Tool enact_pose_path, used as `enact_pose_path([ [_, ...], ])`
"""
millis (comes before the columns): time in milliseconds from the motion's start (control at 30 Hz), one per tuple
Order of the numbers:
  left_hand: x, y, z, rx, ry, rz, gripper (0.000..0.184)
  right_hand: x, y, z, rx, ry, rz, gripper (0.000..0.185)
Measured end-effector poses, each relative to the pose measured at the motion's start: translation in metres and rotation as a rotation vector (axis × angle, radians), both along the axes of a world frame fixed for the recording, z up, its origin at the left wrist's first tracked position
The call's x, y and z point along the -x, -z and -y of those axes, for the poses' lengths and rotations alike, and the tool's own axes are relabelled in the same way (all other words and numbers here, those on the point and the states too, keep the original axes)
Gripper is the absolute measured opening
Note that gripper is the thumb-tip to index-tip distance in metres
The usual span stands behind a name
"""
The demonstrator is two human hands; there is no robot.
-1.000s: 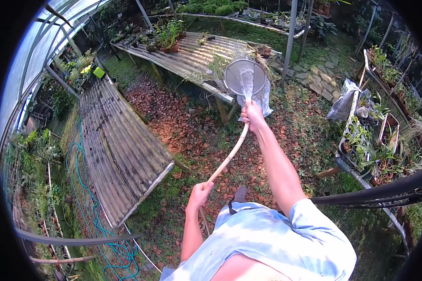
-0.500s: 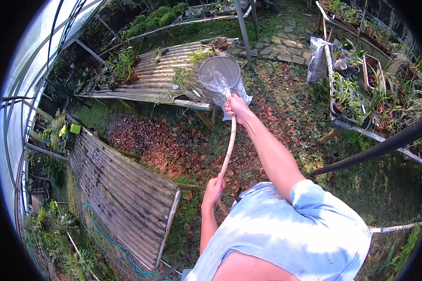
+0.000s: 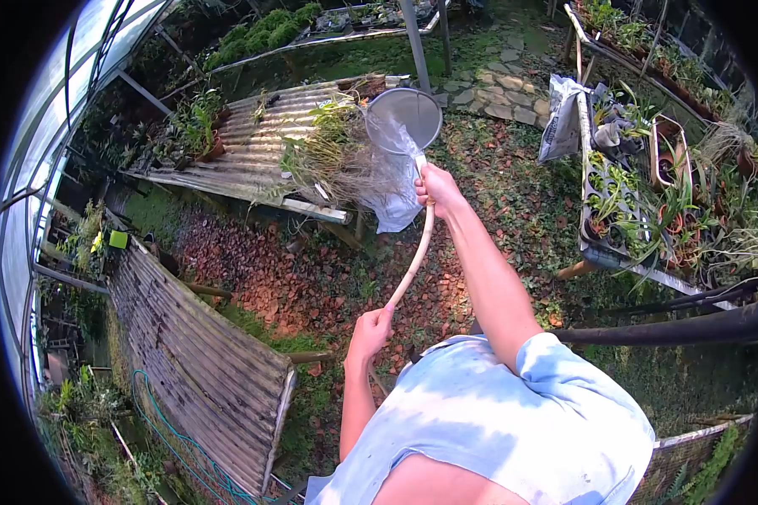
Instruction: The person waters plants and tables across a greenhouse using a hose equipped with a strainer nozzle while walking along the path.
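A beige hose (image 3: 413,263) runs in a curve between my two hands. My right hand (image 3: 438,188) is wrapped round it near its far end, the arm stretched forward. Lower down, my left hand (image 3: 368,335) is closed round the hose close to my shirt. Beyond my right hand, in line with the hose end, is a round grey rimmed piece (image 3: 404,120). Clear, shiny streaks like water lie across it; how it joins the hose cannot be made out. Dry, stringy plants (image 3: 341,160) lie just left of it on a corrugated bench (image 3: 253,143).
A pale plastic sheet (image 3: 393,212) hangs by the bench corner. Another corrugated bench (image 3: 202,345) slopes at the left, near a teal hose (image 3: 181,431). Potted plants fill a bench (image 3: 661,189) at the right, with a plastic bag (image 3: 562,118) on its edge. Leaf litter (image 3: 269,269) covers the ground.
The view has shifted, and the benches now appear farther left. My right hand and the round grey piece have moved slightly right and up relative to the frame. Both hands keep their hold.
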State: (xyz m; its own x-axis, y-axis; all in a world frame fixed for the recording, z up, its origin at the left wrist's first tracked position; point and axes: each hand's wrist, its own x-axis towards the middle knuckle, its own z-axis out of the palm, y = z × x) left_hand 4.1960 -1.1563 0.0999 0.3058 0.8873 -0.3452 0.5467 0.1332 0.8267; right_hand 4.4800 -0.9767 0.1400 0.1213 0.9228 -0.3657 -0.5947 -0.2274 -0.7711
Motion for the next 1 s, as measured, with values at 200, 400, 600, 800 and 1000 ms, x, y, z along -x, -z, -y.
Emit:
enact_pose_path([
  [200, -0.091, 0.016, -0.055, 0.028, -0.047, -0.059, 0.055, -0.1, 0.019, -0.042, -0.057, 0.096, 0.036, 0.025],
  [400, -0.183, -0.026, -0.086, -0.013, -0.115, -0.087, 0.055, -0.187, -0.002, -0.084, -0.016, 0.061, 0.059, 0.019],
  [600, -0.236, -0.044, -0.117, -0.073, -0.194, -0.182, 0.056, -0.225, -0.02, -0.13, -0.069, 0.033, 0.07, 0.015],
  [800, -0.275, -0.074, -0.168, -0.255, -0.226, -0.246, 0.054, -0.272, -0.032, -0.177, -0.09, 0.089, 0.08, 0.013],
  [1000, -0.317, -0.072, -0.222, -0.288, -0.197, -0.2, 0.056, -0.32, -0.052, -0.225, -0.123, 0.096, 0.095, 0.013],
])
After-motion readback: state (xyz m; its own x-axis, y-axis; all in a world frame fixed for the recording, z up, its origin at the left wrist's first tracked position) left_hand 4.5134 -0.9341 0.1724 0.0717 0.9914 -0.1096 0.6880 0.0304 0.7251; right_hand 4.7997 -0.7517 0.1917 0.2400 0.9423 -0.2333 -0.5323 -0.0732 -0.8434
